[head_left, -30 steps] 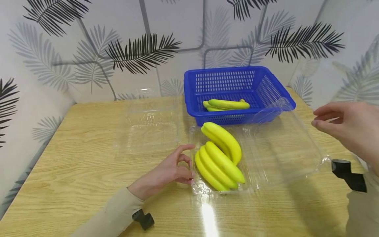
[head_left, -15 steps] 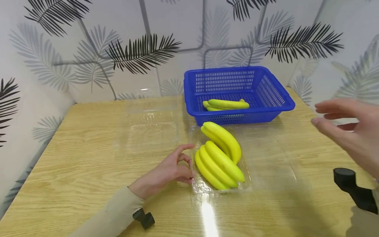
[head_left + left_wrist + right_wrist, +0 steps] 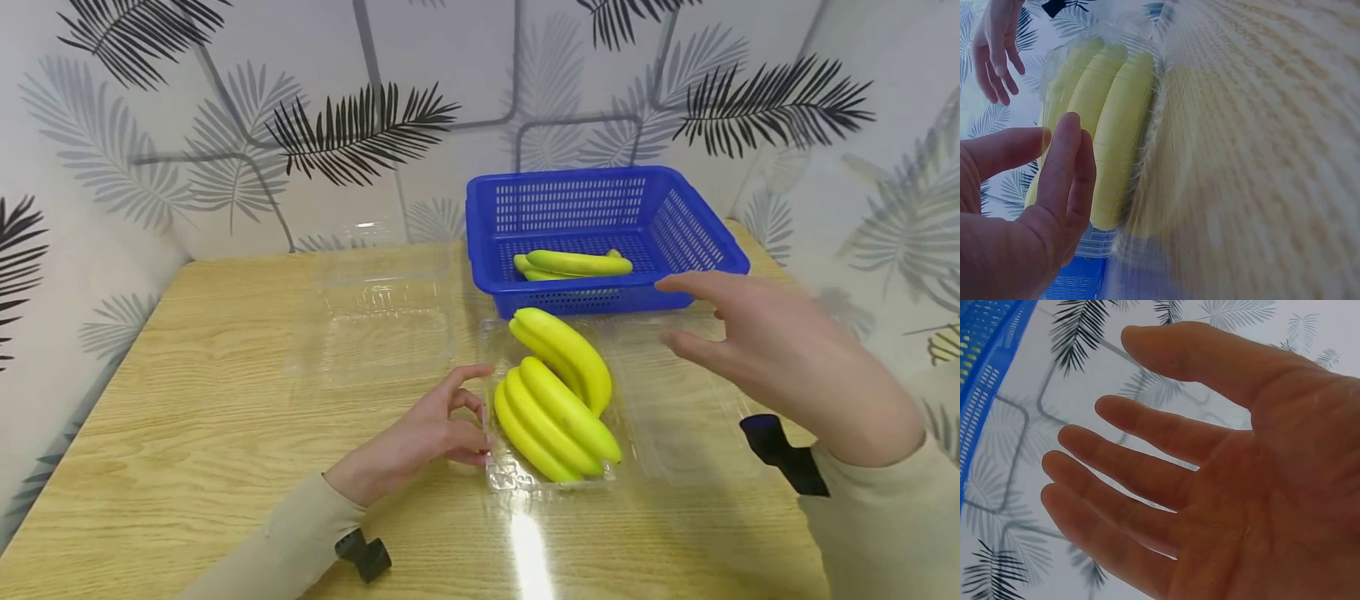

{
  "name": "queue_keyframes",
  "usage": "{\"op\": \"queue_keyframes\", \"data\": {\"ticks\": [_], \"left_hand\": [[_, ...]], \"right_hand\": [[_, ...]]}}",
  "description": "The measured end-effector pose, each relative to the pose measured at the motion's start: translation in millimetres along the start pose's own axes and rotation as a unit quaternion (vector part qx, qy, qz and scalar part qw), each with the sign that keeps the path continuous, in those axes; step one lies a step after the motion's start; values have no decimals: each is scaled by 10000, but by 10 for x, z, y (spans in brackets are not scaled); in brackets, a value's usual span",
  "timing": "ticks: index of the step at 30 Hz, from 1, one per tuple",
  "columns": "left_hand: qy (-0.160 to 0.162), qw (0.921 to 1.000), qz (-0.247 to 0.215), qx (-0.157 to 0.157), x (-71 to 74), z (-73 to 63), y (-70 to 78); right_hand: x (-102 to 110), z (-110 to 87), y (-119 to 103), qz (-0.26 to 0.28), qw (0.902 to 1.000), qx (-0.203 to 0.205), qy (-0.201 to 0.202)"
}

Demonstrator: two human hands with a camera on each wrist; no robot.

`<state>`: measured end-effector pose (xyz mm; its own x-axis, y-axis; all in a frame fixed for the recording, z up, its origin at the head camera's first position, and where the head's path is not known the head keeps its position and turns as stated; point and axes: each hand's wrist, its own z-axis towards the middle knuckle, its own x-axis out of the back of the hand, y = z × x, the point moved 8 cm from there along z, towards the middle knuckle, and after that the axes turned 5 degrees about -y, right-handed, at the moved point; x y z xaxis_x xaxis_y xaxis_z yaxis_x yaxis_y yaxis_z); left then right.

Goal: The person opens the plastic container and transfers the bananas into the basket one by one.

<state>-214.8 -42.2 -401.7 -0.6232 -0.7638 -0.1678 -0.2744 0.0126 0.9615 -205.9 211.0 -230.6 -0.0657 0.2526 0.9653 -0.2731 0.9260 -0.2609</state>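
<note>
Yellow bananas (image 3: 551, 417) in bunches lie in a clear plastic clamshell box (image 3: 504, 477) at the middle of the table, its see-through lid (image 3: 690, 450) folded down to the right. My left hand (image 3: 427, 433) holds the left wall of this box, curled fingertips at the rim; in the left wrist view the thumb and fingers meet close by the wall. My right hand (image 3: 795, 358) is in the air over the lid, near the basket's front right corner, thumb and fingers apart. Nothing lies in its bare palm (image 3: 1260, 506) in the right wrist view.
Behind the box stands a blue basket (image 3: 600, 296) with a few bananas (image 3: 577, 265) in it. Another clear plastic box (image 3: 386, 342) lies open at the back left of the wooden table (image 3: 210, 417). A leaf-patterned wall covering (image 3: 420, 67) rises behind.
My right hand has come inward from the far right to above the lid. The lid, tilted up at first, has dropped flat to the table. The left hand has stayed put.
</note>
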Motion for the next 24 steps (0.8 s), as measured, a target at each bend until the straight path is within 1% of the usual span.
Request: {"op": "queue_keyframes", "data": {"ticks": [4, 5, 8, 11, 14, 17, 20, 24], "left_hand": [[14, 10000, -29, 19, 3, -6, 6], [22, 10000, -29, 23, 5, -7, 7], [10, 10000, -41, 35, 5, -7, 2], [-2, 10000, -37, 22, 8, -6, -3], [22, 10000, -35, -6, 13, -7, -3], [63, 10000, -38, -9, 6, -16, -2], [90, 9999, -54, 2, -11, -24, -5], [171, 9998, -101, -8, -22, -24, -7]], "right_hand": [[-137, 205, -98, 279, 9992, 182, -229], [-192, 261, -132, 329, 9986, 304, -293], [-400, 417, -220, 464, 9954, 675, -490], [-643, 556, -276, 533, 9908, 963, -782], [-877, 678, -290, 588, 9874, 974, -1104], [-1050, 763, -292, 735, 9831, 976, -1367], [-1124, 803, -275, 797, 9803, 1004, -1500], [-1121, 813, -245, 760, 9792, 1039, -1569]]}}
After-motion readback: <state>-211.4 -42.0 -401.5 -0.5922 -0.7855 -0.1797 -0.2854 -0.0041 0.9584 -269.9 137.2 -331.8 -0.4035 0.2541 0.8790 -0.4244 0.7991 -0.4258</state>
